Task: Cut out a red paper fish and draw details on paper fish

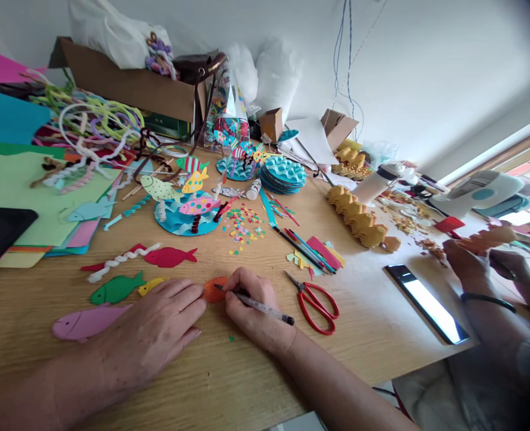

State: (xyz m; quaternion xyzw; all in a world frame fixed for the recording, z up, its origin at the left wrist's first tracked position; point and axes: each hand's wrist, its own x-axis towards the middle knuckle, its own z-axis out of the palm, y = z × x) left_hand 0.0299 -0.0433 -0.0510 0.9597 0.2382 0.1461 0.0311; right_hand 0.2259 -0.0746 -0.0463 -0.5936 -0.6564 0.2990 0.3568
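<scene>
My right hand [256,305] is closed around a pen [265,308] with a clear barrel and dark end cap, its tip on a small orange paper fish [216,289]. Lying flat, my left hand [161,317] has its fingertips at the left edge of that fish, and its fingers are stretched out. Under or beside this hand are a purple paper fish [87,323] and a yellow one [150,287], both partly hidden. A green paper fish [116,289] and a red one [170,257] lie farther back. Red-handled scissors [316,302] rest right of my right hand.
Pencils [309,251], confetti dots [242,224] and a blue wavy base with paper fish [188,221] lie beyond my hands. At right are a phone [426,305] and another person's hands [466,263] holding folded orange material. Coloured paper [26,191] is stacked at left.
</scene>
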